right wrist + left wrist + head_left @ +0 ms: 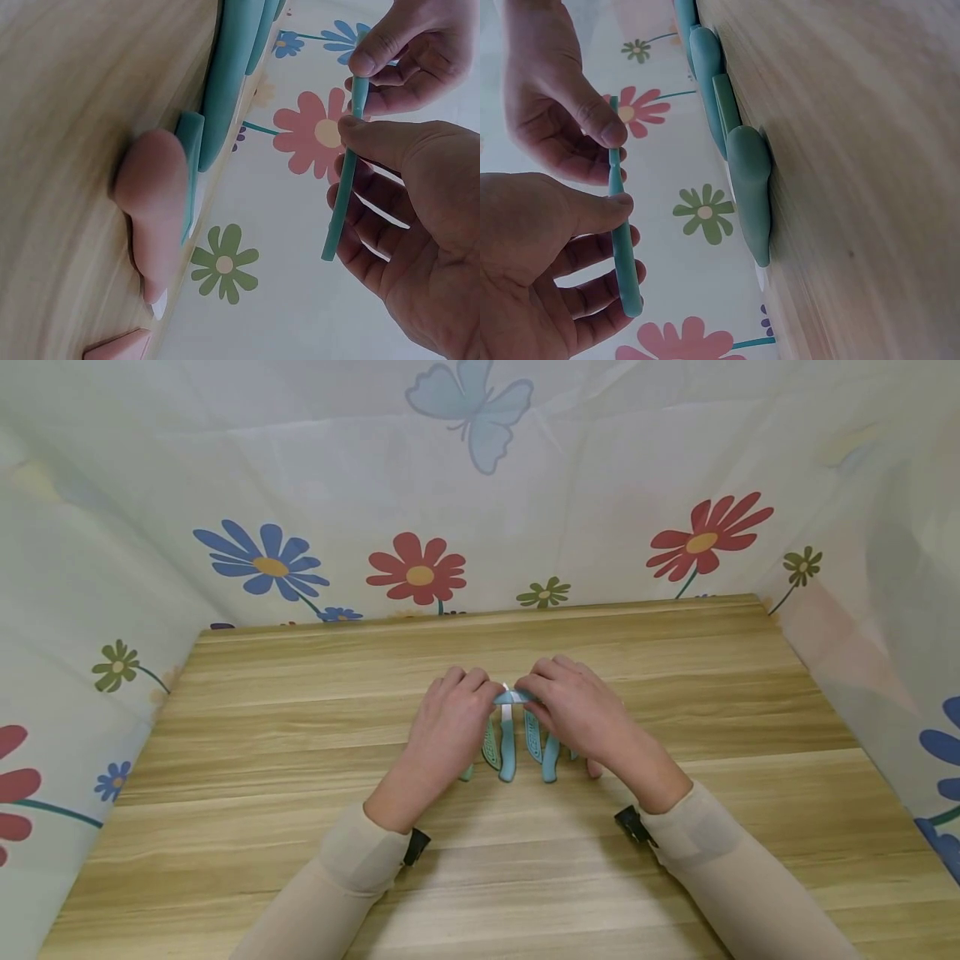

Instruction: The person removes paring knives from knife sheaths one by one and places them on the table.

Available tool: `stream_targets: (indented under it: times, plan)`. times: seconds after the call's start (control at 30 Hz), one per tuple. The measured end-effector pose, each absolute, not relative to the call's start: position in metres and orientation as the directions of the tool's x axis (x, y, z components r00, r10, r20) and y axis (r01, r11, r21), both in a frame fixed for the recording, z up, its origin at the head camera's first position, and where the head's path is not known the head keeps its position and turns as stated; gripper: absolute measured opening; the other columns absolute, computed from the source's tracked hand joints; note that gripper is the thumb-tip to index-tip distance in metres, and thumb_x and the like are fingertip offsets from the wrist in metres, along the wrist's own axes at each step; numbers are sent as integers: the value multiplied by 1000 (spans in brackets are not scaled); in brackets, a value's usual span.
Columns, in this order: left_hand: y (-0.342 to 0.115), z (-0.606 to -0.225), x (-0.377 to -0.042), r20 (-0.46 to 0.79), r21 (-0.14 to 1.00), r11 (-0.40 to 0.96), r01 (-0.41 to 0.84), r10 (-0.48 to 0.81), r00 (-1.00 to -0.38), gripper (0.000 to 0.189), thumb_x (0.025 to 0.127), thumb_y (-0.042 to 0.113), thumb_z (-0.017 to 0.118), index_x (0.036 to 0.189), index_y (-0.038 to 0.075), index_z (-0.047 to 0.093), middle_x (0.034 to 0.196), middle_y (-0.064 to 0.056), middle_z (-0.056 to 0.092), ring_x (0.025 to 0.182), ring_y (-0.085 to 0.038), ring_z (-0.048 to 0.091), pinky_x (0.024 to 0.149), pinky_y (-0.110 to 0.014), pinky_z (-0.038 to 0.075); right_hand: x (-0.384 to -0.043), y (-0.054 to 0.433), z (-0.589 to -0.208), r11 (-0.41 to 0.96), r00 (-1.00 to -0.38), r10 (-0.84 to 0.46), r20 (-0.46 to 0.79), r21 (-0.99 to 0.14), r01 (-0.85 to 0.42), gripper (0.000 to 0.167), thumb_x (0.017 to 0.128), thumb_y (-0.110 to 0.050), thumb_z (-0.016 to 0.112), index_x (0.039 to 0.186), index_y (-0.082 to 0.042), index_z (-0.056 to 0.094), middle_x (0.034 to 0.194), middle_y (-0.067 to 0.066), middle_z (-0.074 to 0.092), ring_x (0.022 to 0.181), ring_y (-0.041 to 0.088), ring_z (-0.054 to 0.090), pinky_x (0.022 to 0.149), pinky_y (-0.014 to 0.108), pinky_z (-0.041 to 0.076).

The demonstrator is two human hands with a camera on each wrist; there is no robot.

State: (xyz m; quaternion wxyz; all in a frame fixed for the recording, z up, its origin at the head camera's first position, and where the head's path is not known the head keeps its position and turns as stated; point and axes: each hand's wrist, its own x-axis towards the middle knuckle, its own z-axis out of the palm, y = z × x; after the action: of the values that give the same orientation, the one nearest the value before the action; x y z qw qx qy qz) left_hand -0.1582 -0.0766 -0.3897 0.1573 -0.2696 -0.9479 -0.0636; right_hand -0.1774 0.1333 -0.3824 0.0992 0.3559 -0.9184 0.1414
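A blue-green knife is held crosswise above the table between both hands. My left hand pinches its rounded handle between thumb and fingers. With thumb and fingers my right hand grips the flat-ended sheath at the other end. How far the blade sits inside the sheath cannot be made out. Below, a blue knife with a white blade lies beside a green patterned sheath. Right of it are a blue patterned sheath and another blue knife. A pink-handled knife lies under my right hand.
A green handle shows partly under the left hand. Part of a pink sheath lies near the pink knife. The wood-grain table is bordered by a white flowered curtain at the back and sides.
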Motion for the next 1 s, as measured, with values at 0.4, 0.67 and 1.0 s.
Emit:
stream_targets:
  times: [0.4,0.67,1.0]
  plan:
    - [-77,-389,-158,324,37,853,520,482,-814,25,93,12,84,117,8,79,105,-5,69,91,-23,56,75,-31,50,-177,135,-383,707,-731,-620,287,-200,-678,23,100,-18,77,119,-5,77,108,6,68,94,25,58,81,37,51]
    - [-78,-388,-159,323,45,855,516,476,-818,24,94,12,83,117,8,79,105,-4,69,90,-23,55,75,-32,50,-178,135,-383,714,-739,-615,275,-203,-670,23,100,-18,77,120,-6,77,109,6,68,94,24,58,80,36,51]
    - [-79,-387,-159,326,48,856,515,474,-818,23,95,10,82,117,7,79,105,-5,70,90,-23,54,74,-31,49,-178,135,-382,720,-745,-613,264,-201,-664,23,100,-19,77,120,-6,77,109,5,69,94,24,58,82,37,51]
